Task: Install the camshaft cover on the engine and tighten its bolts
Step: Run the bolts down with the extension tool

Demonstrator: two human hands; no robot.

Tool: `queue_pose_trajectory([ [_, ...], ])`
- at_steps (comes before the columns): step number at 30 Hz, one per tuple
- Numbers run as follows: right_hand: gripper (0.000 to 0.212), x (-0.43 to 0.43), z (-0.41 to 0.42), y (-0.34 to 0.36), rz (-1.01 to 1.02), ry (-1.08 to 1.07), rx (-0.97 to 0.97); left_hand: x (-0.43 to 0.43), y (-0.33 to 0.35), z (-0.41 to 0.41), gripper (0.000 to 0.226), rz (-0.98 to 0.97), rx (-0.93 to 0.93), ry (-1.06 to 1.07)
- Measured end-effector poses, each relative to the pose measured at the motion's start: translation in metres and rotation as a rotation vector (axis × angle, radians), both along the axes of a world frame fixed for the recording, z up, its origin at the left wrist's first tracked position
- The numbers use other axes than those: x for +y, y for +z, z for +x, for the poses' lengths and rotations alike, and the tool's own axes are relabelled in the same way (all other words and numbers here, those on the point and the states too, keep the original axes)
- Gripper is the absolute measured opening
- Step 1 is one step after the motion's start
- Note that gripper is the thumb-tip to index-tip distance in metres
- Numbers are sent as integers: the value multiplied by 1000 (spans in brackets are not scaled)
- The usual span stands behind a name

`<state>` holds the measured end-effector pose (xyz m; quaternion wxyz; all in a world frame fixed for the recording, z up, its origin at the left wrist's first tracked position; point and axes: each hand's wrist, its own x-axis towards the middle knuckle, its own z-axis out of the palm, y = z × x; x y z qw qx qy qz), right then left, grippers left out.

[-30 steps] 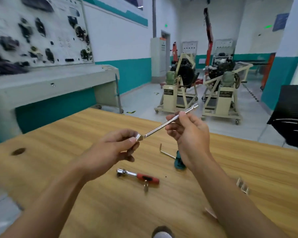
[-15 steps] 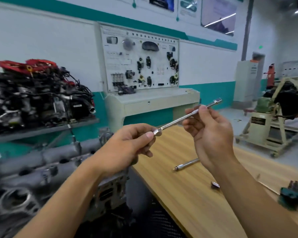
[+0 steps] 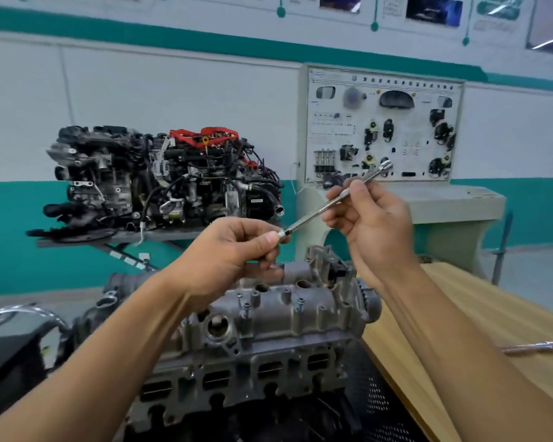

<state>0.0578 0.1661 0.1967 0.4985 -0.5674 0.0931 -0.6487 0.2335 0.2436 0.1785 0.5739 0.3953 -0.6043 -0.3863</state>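
Camshaft cover (image 3: 268,311): one, lying on the engine (image 3: 237,378) at near centre, under my hands, its far edge hidden behind my left hand (image 3: 230,253). I count two bolts (image 3: 246,306) standing in it. One extension bar (image 3: 329,204) is pinched at its low end by my left fingers and mid-shaft by my right hand (image 3: 374,224). A second bar (image 3: 530,347), blurred, lies on the wooden table (image 3: 508,314) at right.

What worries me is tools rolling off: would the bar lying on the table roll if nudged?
Probably yes: the bar looks round and slim, lying loose on the smooth table, so a sideways nudge likely rolls it. It looks metal, so likely stiff and heavy for its size.
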Motion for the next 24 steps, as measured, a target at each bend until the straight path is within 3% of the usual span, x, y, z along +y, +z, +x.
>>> queue_pose_trajectory([
  [8, 27, 0, 36, -2, 83, 45, 115, 6, -10, 30, 23, 21, -194, 62],
  [14, 29, -2, 51, -4, 74, 60, 174, 9, -22, 39, 20, -39, -180, 153],
  [20, 30, 7, 86, -8, 176, 6, 115, 14, -30, 54, 14, -232, -398, 590],
  [24, 29, 12, 95, -10, 307, 49, -55, 12, -31, 51, 17, -358, -344, 734],
])
